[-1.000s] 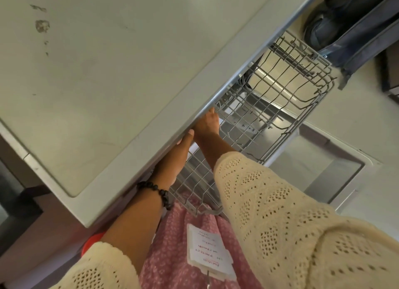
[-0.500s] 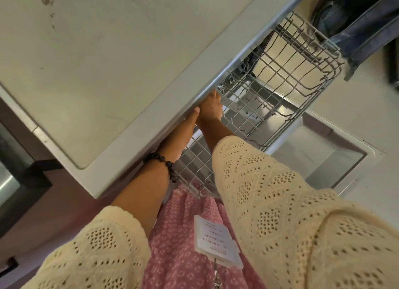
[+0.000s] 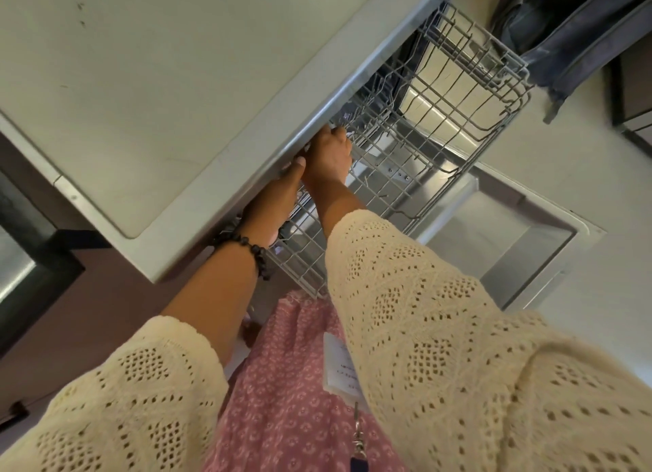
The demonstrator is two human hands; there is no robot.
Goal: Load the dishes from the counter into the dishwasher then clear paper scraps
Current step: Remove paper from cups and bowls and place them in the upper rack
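Note:
The grey wire dishwasher rack (image 3: 458,94) is pulled out from under the white counter (image 3: 158,83), and I see no dishes in it. Both arms reach down to the rack's near side, right at the counter's edge. My right hand (image 3: 330,157) has its fingers curled over the rack's wires. My left hand (image 3: 282,189), with a dark bead bracelet on the wrist, lies pressed against it. Only the left thumb shows; the other fingers are hidden under the counter lip. The open dishwasher door (image 3: 511,242) lies below the rack.
A dark grey bag (image 3: 564,23) sits on the floor beyond the rack at the top right. A dark appliance front (image 3: 28,260) stands at the left. My pink skirt and a paper tag (image 3: 340,366) hang below the arms.
The view has shifted so counter and rack sit higher in the frame. Both hands stay together at the rack under the counter lip, and the right fingers now curl over the wires.

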